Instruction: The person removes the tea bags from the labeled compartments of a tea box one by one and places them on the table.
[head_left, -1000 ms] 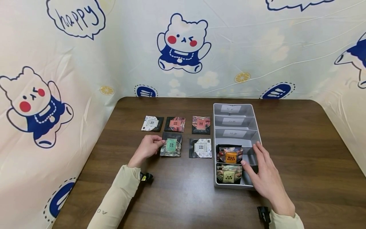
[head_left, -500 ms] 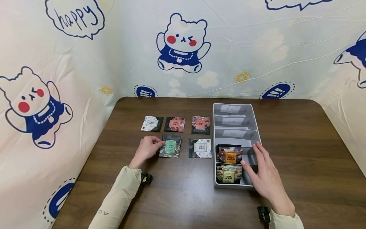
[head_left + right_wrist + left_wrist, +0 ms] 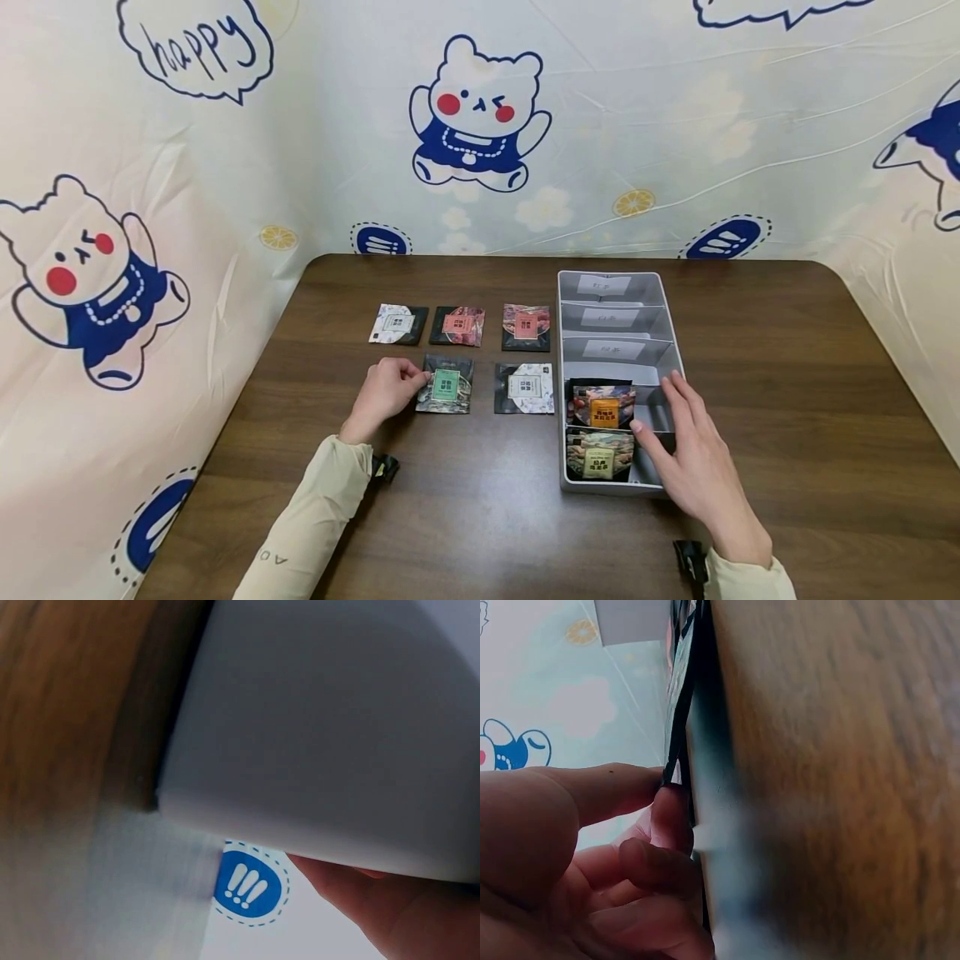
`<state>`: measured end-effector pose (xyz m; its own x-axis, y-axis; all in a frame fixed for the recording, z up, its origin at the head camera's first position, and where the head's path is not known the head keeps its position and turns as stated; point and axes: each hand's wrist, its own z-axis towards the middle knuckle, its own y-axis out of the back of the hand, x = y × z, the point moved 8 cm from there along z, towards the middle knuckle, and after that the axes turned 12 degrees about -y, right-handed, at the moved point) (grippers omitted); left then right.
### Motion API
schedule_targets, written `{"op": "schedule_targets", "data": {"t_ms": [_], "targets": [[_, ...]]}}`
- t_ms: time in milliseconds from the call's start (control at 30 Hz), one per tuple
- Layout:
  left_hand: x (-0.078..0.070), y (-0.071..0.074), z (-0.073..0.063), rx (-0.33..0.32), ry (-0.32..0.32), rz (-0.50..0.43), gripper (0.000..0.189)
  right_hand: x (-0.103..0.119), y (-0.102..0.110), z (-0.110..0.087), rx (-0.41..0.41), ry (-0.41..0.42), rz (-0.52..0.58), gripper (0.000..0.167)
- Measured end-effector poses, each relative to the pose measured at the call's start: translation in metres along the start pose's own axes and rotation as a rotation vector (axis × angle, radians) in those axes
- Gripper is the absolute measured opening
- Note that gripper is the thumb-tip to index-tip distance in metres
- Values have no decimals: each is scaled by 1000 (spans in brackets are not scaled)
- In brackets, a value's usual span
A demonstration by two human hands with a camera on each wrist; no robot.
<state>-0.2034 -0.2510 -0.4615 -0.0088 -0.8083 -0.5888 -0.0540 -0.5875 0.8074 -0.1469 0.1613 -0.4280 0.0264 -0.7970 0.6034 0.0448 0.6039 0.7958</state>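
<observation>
In the head view my left hand (image 3: 386, 387) pinches the left edge of a dark tea sachet with a green label (image 3: 446, 385). The left wrist view shows thumb and fingertip (image 3: 671, 814) closed on the edge of that sachet (image 3: 679, 705), which is tilted close over the table. My right hand (image 3: 705, 467) rests on the right rim of a grey divided box (image 3: 611, 488), fingers extended along it. Its thumb reaches over the box beside an orange-labelled sachet (image 3: 604, 408). A yellow-green-labelled sachet (image 3: 600, 458) stands in the nearest compartment. The right wrist view is mostly filled by the box wall (image 3: 322, 735).
Behind the held sachet lie a white-and-black sachet (image 3: 398, 323), a red-labelled one (image 3: 458, 326) and another red one (image 3: 527, 326). A white sachet (image 3: 524, 388) lies between it and the box. Paper labels (image 3: 611, 317) mark the far compartments. A printed cloth (image 3: 615, 125) hangs behind the table.
The green-labelled sachet has come down slightly toward the table and a little left, still pinched by my left hand. My right hand stays at the box.
</observation>
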Motion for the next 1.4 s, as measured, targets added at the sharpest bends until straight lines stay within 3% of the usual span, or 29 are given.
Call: {"op": "schedule_targets", "data": {"t_ms": [867, 1133, 1400], "targets": [[3, -1, 0, 14, 13, 63, 27, 0, 0, -1, -1, -2, -5, 72], [11, 5, 2, 16, 56, 97, 29, 1, 0, 0, -8, 5, -1, 71], [7, 12, 0, 16, 95, 120, 29, 1, 0, 0, -5, 3, 1, 71]]}}
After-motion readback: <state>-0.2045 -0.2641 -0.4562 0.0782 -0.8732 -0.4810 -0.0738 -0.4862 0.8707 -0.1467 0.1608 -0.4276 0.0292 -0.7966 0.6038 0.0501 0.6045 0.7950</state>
